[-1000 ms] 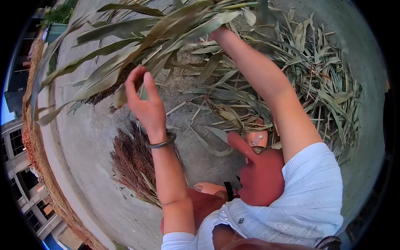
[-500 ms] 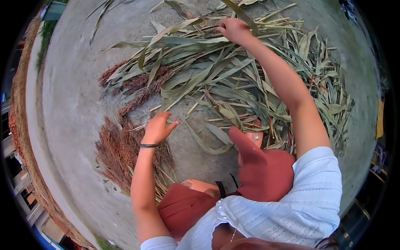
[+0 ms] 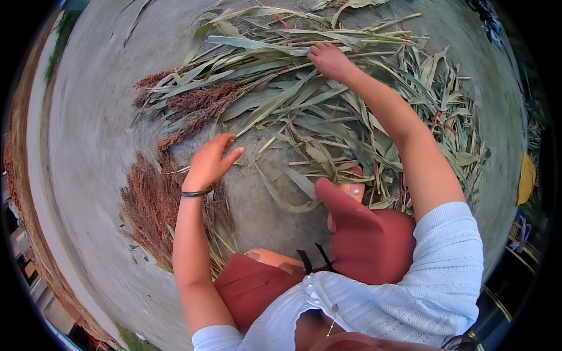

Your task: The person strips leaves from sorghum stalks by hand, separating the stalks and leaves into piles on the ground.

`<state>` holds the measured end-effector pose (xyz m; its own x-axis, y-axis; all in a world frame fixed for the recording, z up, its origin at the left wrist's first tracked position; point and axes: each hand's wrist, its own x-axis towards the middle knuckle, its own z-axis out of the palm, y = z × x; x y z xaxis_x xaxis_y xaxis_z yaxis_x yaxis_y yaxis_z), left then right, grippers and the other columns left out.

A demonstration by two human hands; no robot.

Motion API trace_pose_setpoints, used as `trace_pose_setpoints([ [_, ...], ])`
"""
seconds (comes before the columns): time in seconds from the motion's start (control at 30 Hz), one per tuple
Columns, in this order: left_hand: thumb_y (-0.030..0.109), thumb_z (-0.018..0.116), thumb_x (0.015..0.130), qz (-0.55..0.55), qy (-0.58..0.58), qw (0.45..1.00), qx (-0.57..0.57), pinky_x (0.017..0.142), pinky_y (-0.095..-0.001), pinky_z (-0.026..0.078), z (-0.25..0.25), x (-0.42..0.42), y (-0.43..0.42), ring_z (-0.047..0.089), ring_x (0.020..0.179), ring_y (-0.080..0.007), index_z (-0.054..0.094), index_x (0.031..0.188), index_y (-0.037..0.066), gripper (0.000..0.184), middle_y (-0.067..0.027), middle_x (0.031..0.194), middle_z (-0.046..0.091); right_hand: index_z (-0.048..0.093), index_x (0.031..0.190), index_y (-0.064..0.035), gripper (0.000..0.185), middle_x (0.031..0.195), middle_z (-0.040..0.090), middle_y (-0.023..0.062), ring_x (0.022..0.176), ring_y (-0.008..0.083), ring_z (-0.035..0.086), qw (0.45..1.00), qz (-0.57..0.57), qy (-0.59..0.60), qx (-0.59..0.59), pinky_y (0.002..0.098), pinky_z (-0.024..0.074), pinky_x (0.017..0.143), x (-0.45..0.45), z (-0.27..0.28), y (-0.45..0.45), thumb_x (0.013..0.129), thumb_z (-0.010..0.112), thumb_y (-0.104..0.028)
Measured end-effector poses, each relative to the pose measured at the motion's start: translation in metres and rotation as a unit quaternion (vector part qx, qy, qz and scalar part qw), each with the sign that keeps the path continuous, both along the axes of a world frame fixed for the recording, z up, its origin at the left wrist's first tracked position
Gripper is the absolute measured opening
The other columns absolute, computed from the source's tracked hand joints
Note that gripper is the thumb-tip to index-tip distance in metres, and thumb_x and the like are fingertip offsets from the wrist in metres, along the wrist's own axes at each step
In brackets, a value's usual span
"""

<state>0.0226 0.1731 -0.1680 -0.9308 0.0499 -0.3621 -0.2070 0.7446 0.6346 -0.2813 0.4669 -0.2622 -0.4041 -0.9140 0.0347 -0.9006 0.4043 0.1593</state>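
Note:
My left hand (image 3: 212, 162), with a dark bangle at the wrist, is held with thumb and fingers apart and nothing in it. It hovers above the bundle of reddish-brown seed heads (image 3: 153, 205) at the lower left. My right hand (image 3: 331, 61) rests on the long stalks and leaves (image 3: 275, 55) at the upper middle, its fingers curled; whether a stalk is inside them is hidden. Dark red seed heads (image 3: 202, 102) lie at the left end of those stalks.
A heap of cut leaves (image 3: 459, 140) spreads over the concrete ground (image 3: 93, 123) on the right. My feet and red-clad knees (image 3: 374, 245) are at the lower middle. A low kerb (image 3: 44, 140) runs along the left, and a yellow object (image 3: 527, 178) stands at the right edge.
The leafy stalks that were lifted at the upper left now lie on the ground. My right hand has come down onto them. My left hand has moved down, away from the leaves.

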Motion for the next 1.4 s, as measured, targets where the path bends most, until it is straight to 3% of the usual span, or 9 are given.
trace_pose_setpoints([
  [0.2, 0.036, 0.063, 0.087, 0.033, 0.008, 0.998, 0.051, 0.076, -0.037, 0.051, 0.007, -0.005, -0.004, 0.065, 0.092, -0.0278, 0.057, 0.115, 0.003, 0.044, -0.0154, 0.103, 0.066, 0.059, 0.089, -0.0096, 0.009, 0.089, 0.062, 0.0086, 0.082, 0.0288, 0.063, 0.993, -0.102, -0.018, 0.06, 0.0399, 0.049, 0.073, 0.006, -0.017, -0.022, 0.082, 0.057, -0.016],
  [0.33, 0.026, 0.062, 0.091, 0.08, -0.035, 0.987, 0.131, 0.078, -0.031, 0.05, 0.013, 0.01, -0.013, 0.065, 0.092, -0.0201, 0.055, 0.12, 0.002, 0.039, -0.0113, 0.103, 0.066, 0.058, 0.093, -0.0083, 0.014, 0.08, 0.062, 0.0138, 0.076, 0.0352, 0.061, 0.958, -0.017, -0.167, -0.233, 0.0445, 0.0483, 0.064, 0.045, 0.056, -0.064, 0.09, 0.054, -0.021],
  [0.5, 0.023, 0.048, 0.098, 0.356, 0.072, 0.862, 0.354, 0.078, -0.027, 0.047, 0.033, 0.0, -0.032, 0.063, 0.101, -0.0175, 0.051, 0.128, 0.005, 0.035, -0.0113, 0.116, 0.063, 0.059, 0.102, -0.0055, 0.019, 0.08, 0.064, 0.0145, 0.072, 0.0337, 0.061, 0.903, -0.074, -0.383, -0.181, 0.0421, 0.0464, 0.062, 0.121, 0.131, -0.094, 0.093, 0.051, -0.02],
  [0.77, 0.021, 0.051, 0.097, 0.38, 0.158, 0.779, 0.473, 0.059, -0.0175, 0.042, 0.053, -0.003, -0.045, 0.063, 0.088, -0.0116, 0.054, 0.124, 0.006, 0.031, -0.0088, 0.116, 0.064, 0.06, 0.103, -0.0007, 0.022, 0.066, 0.053, 0.0026, 0.056, 0.0113, 0.052, 0.656, -0.096, -0.746, -0.056, 0.0296, 0.0453, 0.054, 0.16, 0.152, -0.103, 0.097, 0.045, -0.016],
  [0.93, 0.013, 0.057, 0.093, 0.477, 0.229, 0.738, 0.418, 0.055, -0.019, 0.041, 0.033, 0.013, -0.061, 0.062, 0.08, -0.01, 0.06, 0.112, 0.005, 0.021, -0.0028, 0.102, 0.066, 0.061, 0.107, 0.0009, 0.029, 0.073, 0.061, 0.0054, 0.065, 0.0129, 0.06, 0.711, -0.034, -0.702, -0.016, 0.0282, 0.0494, 0.06, 0.164, 0.132, -0.11, 0.095, 0.052, -0.024],
  [1.17, 0.016, 0.055, 0.094, 0.41, 0.114, 0.795, 0.431, 0.056, -0.0205, 0.041, 0.046, 0.005, -0.009, 0.063, 0.076, -0.0127, 0.06, 0.103, 0.004, 0.016, -0.004, 0.095, 0.066, 0.058, 0.113, 0.0036, 0.041, 0.101, 0.067, 0.0172, 0.088, 0.0205, 0.066, 0.801, -0.003, -0.54, -0.258, 0.0325, 0.0512, 0.076, 0.178, 0.17, -0.213, 0.091, 0.059, -0.031],
  [1.27, 0.021, 0.052, 0.095, 0.464, 0.166, 0.786, 0.373, 0.061, -0.0233, 0.042, 0.045, 0.007, -0.021, 0.063, 0.077, -0.0127, 0.06, 0.099, 0.004, 0.019, -0.0046, 0.089, 0.066, 0.058, 0.106, 0.0047, 0.034, 0.09, 0.066, 0.0145, 0.081, 0.0196, 0.065, 0.68, -0.024, -0.619, -0.393, 0.0328, 0.0516, 0.073, 0.177, 0.16, -0.224, 0.094, 0.056, -0.027],
  [1.37, 0.025, 0.043, 0.097, 0.561, 0.231, 0.683, 0.407, 0.064, -0.0273, 0.042, 0.056, 0.01, -0.037, 0.059, 0.072, -0.0124, 0.053, 0.083, 0.01, 0.023, -0.0017, 0.075, 0.062, 0.058, 0.095, 0.0025, 0.026, 0.069, 0.056, 0.0055, 0.066, 0.0163, 0.059, 0.362, -0.058, -0.852, -0.375, 0.0331, 0.0518, 0.07, 0.178, 0.164, -0.204, 0.097, 0.049, -0.022],
  [1.4, 0.025, 0.042, 0.096, 0.569, 0.247, 0.642, 0.45, 0.061, -0.0276, 0.04, 0.055, 0.011, -0.041, 0.055, 0.066, -0.0124, 0.049, 0.08, 0.011, 0.023, -0.0009, 0.07, 0.057, 0.056, 0.088, -0.001, 0.026, 0.059, 0.04, -0.002, 0.054, 0.0126, 0.046, 0.338, -0.087, -0.873, -0.34, 0.0321, 0.0492, 0.062, 0.186, 0.175, -0.193, 0.099, 0.044, -0.022],
])
